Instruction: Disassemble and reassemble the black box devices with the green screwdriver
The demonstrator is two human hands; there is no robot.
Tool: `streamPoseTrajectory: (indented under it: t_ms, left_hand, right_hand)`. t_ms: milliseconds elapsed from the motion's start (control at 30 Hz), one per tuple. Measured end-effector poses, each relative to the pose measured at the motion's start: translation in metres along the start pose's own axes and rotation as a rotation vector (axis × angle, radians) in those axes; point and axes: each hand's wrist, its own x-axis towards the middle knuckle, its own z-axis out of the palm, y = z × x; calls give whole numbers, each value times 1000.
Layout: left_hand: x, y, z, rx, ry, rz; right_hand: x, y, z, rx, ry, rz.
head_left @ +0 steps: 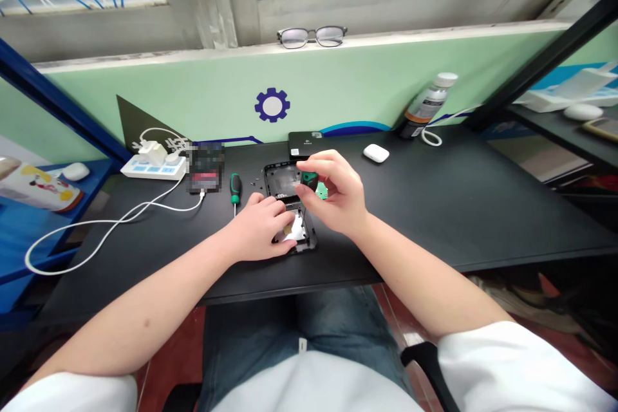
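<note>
My right hand grips a green and black screwdriver, held upright with its thin shaft pointing down at a black casing. A shiny silver plate lies inside that casing; the screwdriver's tip is too small to make out. Across the casing's left side rests my left hand, fingers spread and thumb near the front edge. Just behind is an open black shell, partly hidden by my right hand. A green circuit board shows behind the right fingers.
A second screwdriver lies left of the shell, near tiny screws. A phone charges beside a power strip. Farther back are a black box, a white earbud case and a bottle. Glasses rest on the sill.
</note>
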Motion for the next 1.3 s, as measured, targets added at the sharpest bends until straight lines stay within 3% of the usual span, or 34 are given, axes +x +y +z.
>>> streamPoseTrajectory:
  t_ms: [500,867,1067,1167,1300]
  left_hand:
    - [-2,-2,-2,-13,32,27]
    - [-2,-8,-3,-108,-7,176]
    - [2,-4,-7,-97,4,214]
    - [0,-6,-6,-102,3,220]
    - [-2,-9,-4,-103,-2,219]
  right_hand:
    - [2,-2,-1,12,8,-1]
    - [0,1,-2,-46,-37,-35]
    - [2,-2,-4,40,-94,-80]
    - [4,-4,-6,158,-168,-32]
    - [6,-4,-11,419,-388,160]
